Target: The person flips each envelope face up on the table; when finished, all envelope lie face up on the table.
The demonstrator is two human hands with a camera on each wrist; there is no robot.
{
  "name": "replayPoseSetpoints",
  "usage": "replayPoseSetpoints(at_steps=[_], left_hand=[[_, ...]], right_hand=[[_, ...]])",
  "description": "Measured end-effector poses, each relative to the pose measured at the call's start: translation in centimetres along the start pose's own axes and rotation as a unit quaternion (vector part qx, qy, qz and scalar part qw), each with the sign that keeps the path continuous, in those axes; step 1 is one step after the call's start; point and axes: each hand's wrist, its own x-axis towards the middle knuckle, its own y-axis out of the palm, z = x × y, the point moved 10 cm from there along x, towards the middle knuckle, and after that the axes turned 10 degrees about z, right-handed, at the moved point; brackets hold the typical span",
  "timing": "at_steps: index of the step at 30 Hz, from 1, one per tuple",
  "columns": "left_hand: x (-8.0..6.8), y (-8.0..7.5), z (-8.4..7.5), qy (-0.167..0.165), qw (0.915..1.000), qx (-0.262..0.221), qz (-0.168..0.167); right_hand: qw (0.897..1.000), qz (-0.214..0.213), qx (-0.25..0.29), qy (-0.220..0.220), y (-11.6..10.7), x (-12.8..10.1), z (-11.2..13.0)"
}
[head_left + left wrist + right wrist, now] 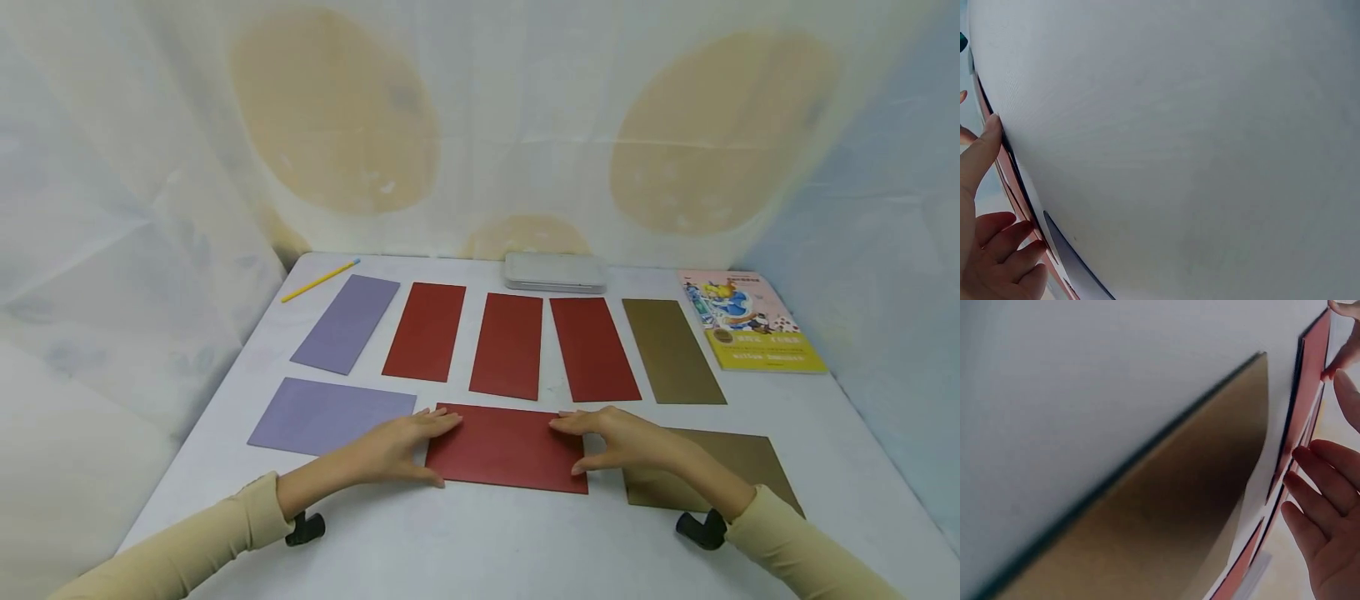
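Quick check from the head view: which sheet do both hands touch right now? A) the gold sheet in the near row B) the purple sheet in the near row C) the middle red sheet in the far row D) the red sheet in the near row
D: the left hand and the right hand rest on opposite ends of the near red sheet.

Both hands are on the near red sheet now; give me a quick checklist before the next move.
1. Left hand on the sheet's left edge: ok.
2. Right hand on its right edge: ok.
3. Red sheet flat on the table: ok.
4. Apart from the lilac sheet: ok.
5. Apart from the gold sheet: cannot tell, the right hand covers the gap.
6. Firm grip: cannot tell.
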Motion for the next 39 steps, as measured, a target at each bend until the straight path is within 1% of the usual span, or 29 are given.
replayPoseSetpoints(at_steps=[4, 10, 14, 18, 23, 28, 31, 35, 37, 39], left_hand=[[-0.1, 0.0, -0.2, 0.002, 0.9998, 0.018, 0.001], [-0.3, 0.2, -0.6, 0.009, 0.9973, 0.073, -0.005], [-0.5, 0.0, -1.0, 0.019, 0.9959, 0.087, -0.014], [-0.8, -0.6, -1.5, 0.023, 0.9959, 0.087, -0.011], [-1.2, -1.2, -1.5, 0.016, 0.9983, 0.054, 0.014], [-1.5, -1.8, -1.1, 0.007, 0.9992, -0.002, 0.04], [-1.6, -2.2, -1.1, 0.006, 0.9981, -0.035, 0.049], [-1.7, -2.6, -1.2, 0.009, 0.9959, -0.064, 0.062], [-1.8, -2.7, -1.3, 0.012, 0.9946, -0.077, 0.069], [-1.8, -2.9, -1.5, 0.016, 0.9929, -0.09, 0.076]], right_hand=[[1.0, 0.013, -0.007, 0.014, 0.4, 0.1, -0.2], [0.999, 0.02, -0.035, 0.029, 0.8, 0.3, -0.2], [0.997, 0.027, -0.052, 0.048, 1.1, 0.2, -0.1], [0.997, 0.03, -0.046, 0.061, 1.1, -0.1, 0.1], [0.999, 0.026, -0.019, 0.043, 0.6, -0.6, 0.9], [1.0, 0.021, 0.007, 0.015, 0.1, -1.2, 1.5], [1.0, 0.02, 0.02, -0.001, -0.2, -1.6, 1.8], [0.999, 0.02, 0.04, -0.017, -0.6, -2.2, 2.4], [0.999, 0.01, 0.039, -0.022, -1.0, -2.5, 2.9], [0.999, -0.009, 0.033, -0.029, -1.5, -2.9, 3.5]])
